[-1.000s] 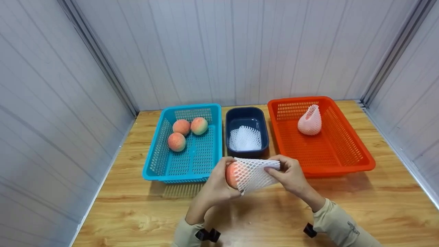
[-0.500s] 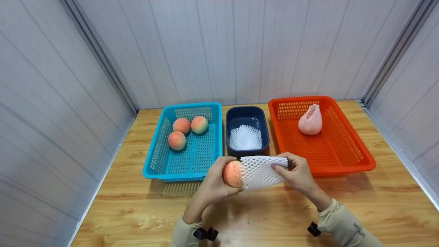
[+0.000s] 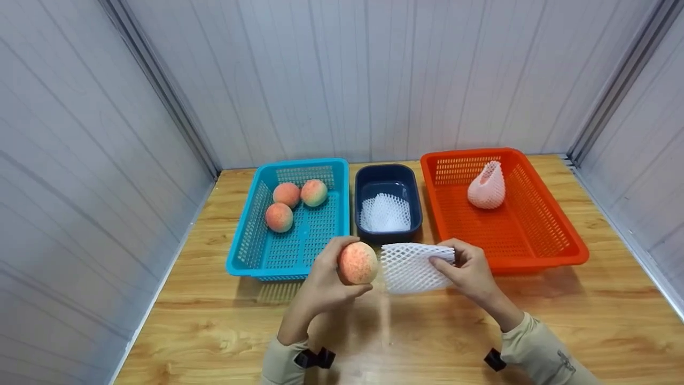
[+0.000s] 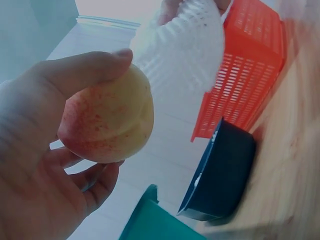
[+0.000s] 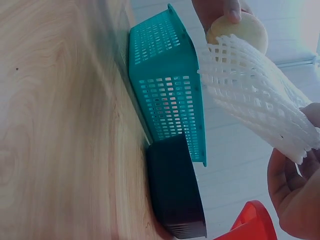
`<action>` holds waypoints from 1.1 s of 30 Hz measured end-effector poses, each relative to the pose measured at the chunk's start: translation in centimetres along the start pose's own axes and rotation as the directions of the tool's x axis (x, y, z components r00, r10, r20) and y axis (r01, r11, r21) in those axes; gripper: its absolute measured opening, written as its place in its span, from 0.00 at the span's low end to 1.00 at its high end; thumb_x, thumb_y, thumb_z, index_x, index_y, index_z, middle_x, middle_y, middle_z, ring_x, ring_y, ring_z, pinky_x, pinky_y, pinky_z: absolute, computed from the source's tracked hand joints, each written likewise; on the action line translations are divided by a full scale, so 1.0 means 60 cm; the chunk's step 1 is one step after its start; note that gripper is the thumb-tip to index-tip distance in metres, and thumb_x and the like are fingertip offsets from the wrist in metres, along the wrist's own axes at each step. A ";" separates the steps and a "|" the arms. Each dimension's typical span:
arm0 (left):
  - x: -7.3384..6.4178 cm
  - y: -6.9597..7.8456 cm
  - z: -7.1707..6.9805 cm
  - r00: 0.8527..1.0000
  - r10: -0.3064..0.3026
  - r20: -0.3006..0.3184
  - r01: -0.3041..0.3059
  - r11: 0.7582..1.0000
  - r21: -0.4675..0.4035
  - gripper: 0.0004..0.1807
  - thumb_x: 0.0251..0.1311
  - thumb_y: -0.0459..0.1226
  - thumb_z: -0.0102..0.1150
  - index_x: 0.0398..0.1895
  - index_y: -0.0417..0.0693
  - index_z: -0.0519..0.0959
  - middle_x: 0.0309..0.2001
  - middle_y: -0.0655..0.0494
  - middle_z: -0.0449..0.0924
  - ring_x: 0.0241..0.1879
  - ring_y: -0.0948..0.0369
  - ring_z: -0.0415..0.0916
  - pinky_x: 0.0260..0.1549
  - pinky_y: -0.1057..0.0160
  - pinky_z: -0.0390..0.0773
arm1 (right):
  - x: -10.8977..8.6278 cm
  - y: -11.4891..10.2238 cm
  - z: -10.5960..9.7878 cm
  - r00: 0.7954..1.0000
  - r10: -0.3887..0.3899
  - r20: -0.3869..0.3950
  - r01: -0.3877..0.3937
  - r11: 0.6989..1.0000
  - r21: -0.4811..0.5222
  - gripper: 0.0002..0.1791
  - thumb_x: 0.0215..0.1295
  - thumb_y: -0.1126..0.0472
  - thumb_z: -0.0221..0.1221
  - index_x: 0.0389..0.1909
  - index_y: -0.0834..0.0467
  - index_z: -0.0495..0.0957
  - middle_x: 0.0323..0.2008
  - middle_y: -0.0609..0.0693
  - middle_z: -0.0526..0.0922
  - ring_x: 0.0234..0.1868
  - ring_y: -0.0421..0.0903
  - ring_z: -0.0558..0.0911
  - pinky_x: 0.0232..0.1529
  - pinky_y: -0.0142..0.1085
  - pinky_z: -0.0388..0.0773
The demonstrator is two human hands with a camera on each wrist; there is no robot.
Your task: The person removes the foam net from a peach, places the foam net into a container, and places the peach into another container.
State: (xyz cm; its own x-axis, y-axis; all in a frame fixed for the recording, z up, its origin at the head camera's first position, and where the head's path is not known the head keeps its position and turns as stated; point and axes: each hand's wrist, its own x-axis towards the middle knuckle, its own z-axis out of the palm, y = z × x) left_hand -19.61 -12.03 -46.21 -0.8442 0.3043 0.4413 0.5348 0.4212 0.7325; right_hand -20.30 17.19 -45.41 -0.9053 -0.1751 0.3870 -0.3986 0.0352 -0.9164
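Observation:
My left hand (image 3: 326, 280) grips a bare peach (image 3: 358, 263) between thumb and fingers, above the table in front of the blue basket. In the left wrist view the peach (image 4: 112, 117) shows a red side and a yellowish side. My right hand (image 3: 470, 270) pinches one end of a white foam net sleeve (image 3: 411, 267). The sleeve's free end points at the peach, with a small gap between them in the head view. From the right wrist view, the net sleeve (image 5: 255, 90) overlaps part of the peach (image 5: 250, 32).
The blue basket (image 3: 235, 256) holds three peaches (image 3: 279, 217). Beside it a dark blue bin (image 3: 387, 170) contains white foam nets (image 3: 386, 214). On the right, an orange basket (image 3: 574, 251) holds one thing in a pink foam net (image 3: 487, 190). Panel walls (image 3: 342, 80) enclose the wooden table (image 3: 214, 331).
The foam net sleeve, over part of the peach one second ago, has come off it. My right hand moved right with the sleeve, and my left hand shifted slightly left with the peach.

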 end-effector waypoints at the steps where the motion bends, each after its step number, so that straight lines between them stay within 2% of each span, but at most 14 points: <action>1: 0.001 0.000 -0.004 1.000 -0.005 0.001 0.005 1.000 0.003 0.44 0.34 0.39 0.82 0.60 0.51 0.69 0.54 0.58 0.72 0.52 0.58 0.71 0.49 0.55 0.76 | -0.001 0.000 0.000 1.000 0.003 0.000 -0.003 1.000 0.001 0.08 0.53 0.80 0.63 0.34 0.70 0.79 0.29 0.61 0.81 0.26 0.43 0.81 0.26 0.33 0.81; 5: 0.002 0.001 -0.020 1.000 -0.021 -0.020 0.022 0.999 0.032 0.44 0.33 0.37 0.81 0.59 0.51 0.69 0.54 0.58 0.72 0.51 0.59 0.71 0.49 0.56 0.76 | -0.003 0.001 -0.001 1.000 0.014 -0.004 -0.014 1.000 0.006 0.08 0.54 0.80 0.63 0.34 0.71 0.79 0.30 0.63 0.81 0.26 0.45 0.81 0.26 0.35 0.82; 10: 0.006 0.003 -0.049 0.996 -0.042 -0.078 0.049 0.993 0.103 0.45 0.31 0.37 0.82 0.59 0.50 0.70 0.53 0.59 0.73 0.50 0.62 0.72 0.49 0.59 0.76 | -0.006 0.003 0.000 1.000 0.010 -0.002 -0.010 1.000 -0.002 0.08 0.53 0.80 0.64 0.35 0.71 0.79 0.29 0.62 0.81 0.25 0.45 0.81 0.27 0.35 0.82; 14: 0.022 0.000 -0.080 0.992 -0.073 -0.103 0.089 0.983 0.159 0.44 0.31 0.38 0.83 0.57 0.50 0.70 0.52 0.59 0.74 0.49 0.62 0.73 0.48 0.59 0.77 | -0.006 0.004 0.002 1.000 0.013 0.002 -0.013 1.000 -0.005 0.08 0.53 0.79 0.64 0.35 0.70 0.80 0.30 0.63 0.81 0.26 0.45 0.81 0.27 0.35 0.82; 17: 0.040 -0.006 -0.103 0.992 -0.094 -0.080 0.108 0.974 0.197 0.43 0.32 0.37 0.82 0.56 0.50 0.69 0.51 0.59 0.73 0.47 0.61 0.72 0.47 0.57 0.78 | -0.007 0.005 0.001 1.000 0.021 0.003 -0.021 1.000 -0.001 0.08 0.53 0.80 0.64 0.35 0.70 0.80 0.30 0.63 0.81 0.26 0.45 0.81 0.28 0.35 0.82; 24: 0.080 -0.023 -0.139 0.989 -0.145 0.036 0.126 0.939 0.320 0.45 0.33 0.33 0.78 0.58 0.45 0.65 0.53 0.54 0.70 0.48 0.57 0.70 0.47 0.54 0.77 | -0.008 0.006 0.000 1.000 0.023 -0.001 -0.023 1.000 0.014 0.08 0.53 0.81 0.63 0.34 0.71 0.79 0.28 0.60 0.81 0.26 0.43 0.81 0.26 0.31 0.80; 29: 0.107 -0.045 -0.152 0.972 -0.204 0.117 0.146 0.913 0.382 0.47 0.35 0.31 0.77 0.63 0.44 0.64 0.55 0.49 0.68 0.49 0.54 0.69 0.46 0.51 0.77 | -0.009 0.005 -0.003 0.999 0.034 0.006 -0.034 0.999 0.008 0.08 0.54 0.80 0.63 0.34 0.70 0.79 0.29 0.61 0.80 0.26 0.44 0.81 0.26 0.33 0.81; 33: 0.131 -0.071 -0.161 0.952 -0.259 0.162 0.164 0.882 0.442 0.44 0.36 0.34 0.79 0.62 0.47 0.67 0.52 0.51 0.71 0.47 0.54 0.70 0.43 0.51 0.77 | -0.010 0.005 -0.003 0.999 0.045 0.011 -0.045 0.999 0.003 0.08 0.54 0.79 0.64 0.35 0.70 0.79 0.29 0.61 0.80 0.26 0.44 0.81 0.27 0.33 0.81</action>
State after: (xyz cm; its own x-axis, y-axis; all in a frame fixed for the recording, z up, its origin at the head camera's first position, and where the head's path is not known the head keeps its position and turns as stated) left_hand -28.90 -19.67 -40.86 -0.9363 0.3190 0.1471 0.3491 0.7990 0.4896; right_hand -19.93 17.48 -45.91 -0.9204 -0.1846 0.3446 -0.3573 0.0398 -0.9331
